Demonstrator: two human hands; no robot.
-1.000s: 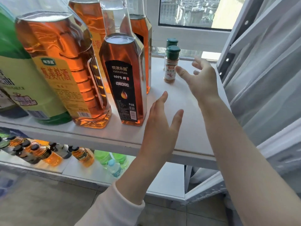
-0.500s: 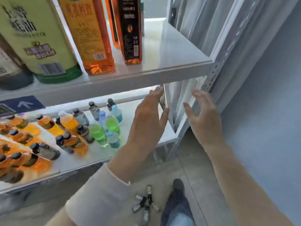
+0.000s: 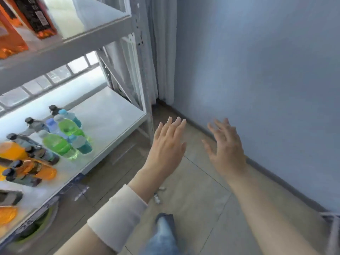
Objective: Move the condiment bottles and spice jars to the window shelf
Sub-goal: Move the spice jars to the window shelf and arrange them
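In the upper left, tall amber glass bottles (image 3: 36, 19) are already standing on the white metal window shelf (image 3: 77, 43), and coloured plastic drink bottles (image 3: 60, 144) are crowding the tier below. Mid-frame, the left hand (image 3: 167, 144) is hanging spread and empty. Small pale jars (image 3: 157, 196) are lying on the floor under its wrist, seemingly still waiting to be moved. The right hand (image 3: 227, 146) is likewise hanging spread and holding nothing. Both hands are now sitting lower and further from the shelf than half a second ago.

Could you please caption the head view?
Left hand and right hand open, empty, above the floor beside a shelf.
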